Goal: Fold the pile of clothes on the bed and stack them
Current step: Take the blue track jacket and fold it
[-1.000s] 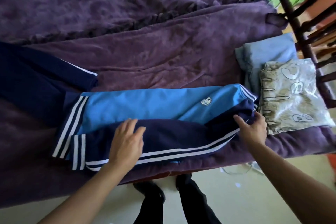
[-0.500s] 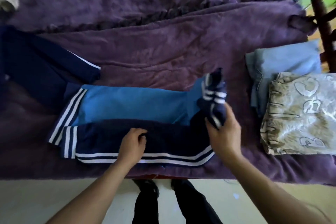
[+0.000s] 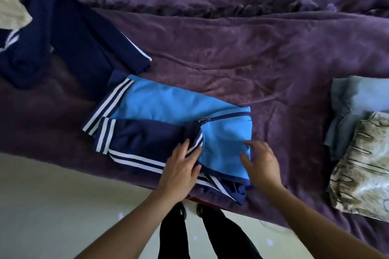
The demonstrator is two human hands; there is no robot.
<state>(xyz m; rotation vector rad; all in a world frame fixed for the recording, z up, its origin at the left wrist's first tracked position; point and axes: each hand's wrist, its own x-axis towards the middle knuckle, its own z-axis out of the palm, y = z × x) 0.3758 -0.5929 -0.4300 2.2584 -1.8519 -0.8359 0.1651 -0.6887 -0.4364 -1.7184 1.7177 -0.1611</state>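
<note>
A blue and navy track jacket [image 3: 168,109] with white stripes lies on the purple bed cover near the front edge, its right end folded over to the left so a light blue panel with a zip faces up. My left hand [image 3: 181,168] rests flat on the navy striped sleeve beside that fold. My right hand [image 3: 260,160] lies with spread fingers on the folded panel's right edge. Navy trousers [image 3: 69,35] with a white side stripe lie unfolded at the left. A stack of folded clothes sits at the right: a pale blue garment [image 3: 355,99] under a beige patterned one [image 3: 362,166].
The purple bed cover [image 3: 231,48] spreads across the whole view, with a rumpled ridge at the back. White and dark clothing [image 3: 12,8] lies at the top left corner. The pale floor [image 3: 63,206] and my dark-trousered legs show below the bed's front edge.
My right hand carried the jacket's right end up and over to the left, laid it down, and let go. My left hand slid right along the sleeve. The view shifted left.
</note>
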